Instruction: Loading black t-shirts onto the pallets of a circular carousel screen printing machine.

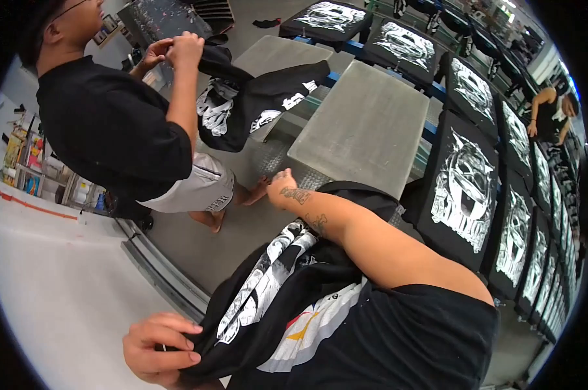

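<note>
My left hand (158, 351) is at the lower left, fingers closed on one end of a black T-shirt with a white print (274, 279). The shirt stretches up along my right arm. My right hand (282, 186), with a tattooed wrist, is bent over the shirt's far end next to an empty grey platen (365, 123); its fingers are mostly hidden and seem to grip the cloth.
A co-worker in a black top (112, 123) stands at the upper left, holding up another black printed shirt (242, 104) with both hands. A second bare platen (274, 55) lies behind. Rows of platens with black printed shirts (466, 188) curve along the right. Another person (547, 114) works far right.
</note>
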### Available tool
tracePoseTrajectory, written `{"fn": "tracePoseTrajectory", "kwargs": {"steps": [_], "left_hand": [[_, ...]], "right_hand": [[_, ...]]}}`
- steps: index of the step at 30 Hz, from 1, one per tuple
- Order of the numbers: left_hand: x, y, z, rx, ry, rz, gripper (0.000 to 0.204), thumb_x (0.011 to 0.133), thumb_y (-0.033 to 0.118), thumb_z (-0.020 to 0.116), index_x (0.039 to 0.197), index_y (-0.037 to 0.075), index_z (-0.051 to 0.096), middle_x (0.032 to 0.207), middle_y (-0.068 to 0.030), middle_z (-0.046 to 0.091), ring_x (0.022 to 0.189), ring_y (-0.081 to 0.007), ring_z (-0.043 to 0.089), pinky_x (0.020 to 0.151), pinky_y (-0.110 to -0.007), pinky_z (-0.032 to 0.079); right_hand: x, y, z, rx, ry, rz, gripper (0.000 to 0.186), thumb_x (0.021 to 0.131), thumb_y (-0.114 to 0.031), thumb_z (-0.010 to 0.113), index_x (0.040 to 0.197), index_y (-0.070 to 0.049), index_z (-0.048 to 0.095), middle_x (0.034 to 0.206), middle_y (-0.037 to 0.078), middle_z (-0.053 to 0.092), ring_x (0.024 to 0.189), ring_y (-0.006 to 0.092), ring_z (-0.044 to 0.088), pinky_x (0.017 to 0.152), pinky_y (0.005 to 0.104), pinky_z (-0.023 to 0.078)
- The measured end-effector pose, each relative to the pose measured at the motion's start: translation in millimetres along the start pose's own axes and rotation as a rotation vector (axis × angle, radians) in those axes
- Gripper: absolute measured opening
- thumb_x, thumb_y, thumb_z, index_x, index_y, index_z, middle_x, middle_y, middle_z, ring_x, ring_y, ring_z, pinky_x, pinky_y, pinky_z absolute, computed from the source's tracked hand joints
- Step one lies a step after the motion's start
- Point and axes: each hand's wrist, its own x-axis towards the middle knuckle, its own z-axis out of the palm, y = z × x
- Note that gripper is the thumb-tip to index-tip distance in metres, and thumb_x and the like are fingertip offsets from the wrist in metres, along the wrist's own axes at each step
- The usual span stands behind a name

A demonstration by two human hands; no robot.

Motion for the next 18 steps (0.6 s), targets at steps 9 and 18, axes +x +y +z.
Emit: {"fn": "tracePoseTrajectory", "kwargs": {"steps": [9,18], "left_hand": [[-67,18,-3,0.274,0.413,-0.049,0.02,0.086,0.018,0.07,0.075,0.006,0.059,0.075,-0.0083,0.052,0.069,-0.0255,0.064,0.065,-0.039,0.052],[-49,-7,-16,0.304,0.375,0.064,0.009,0.076,0.012,0.07,0.072,0.009,0.063,0.071,-0.0092,0.057,0.08,-0.0321,0.065,0.072,-0.044,0.052]], "right_hand": [[-50,17,61,-0.053,-0.629,-0.431,0.035,0.088,-0.037,0.064,0.11,-0.01,0.071,0.109,0.014,0.069,0.103,0.0379,0.064,0.091,0.0538,0.044],[-61,-7,56,0.346,-0.176,-0.284,0.046,0.091,-0.048,0.058,0.103,-0.007,0.074,0.101,0.019,0.071,0.1,0.0401,0.066,0.089,0.0471,0.051]]}}
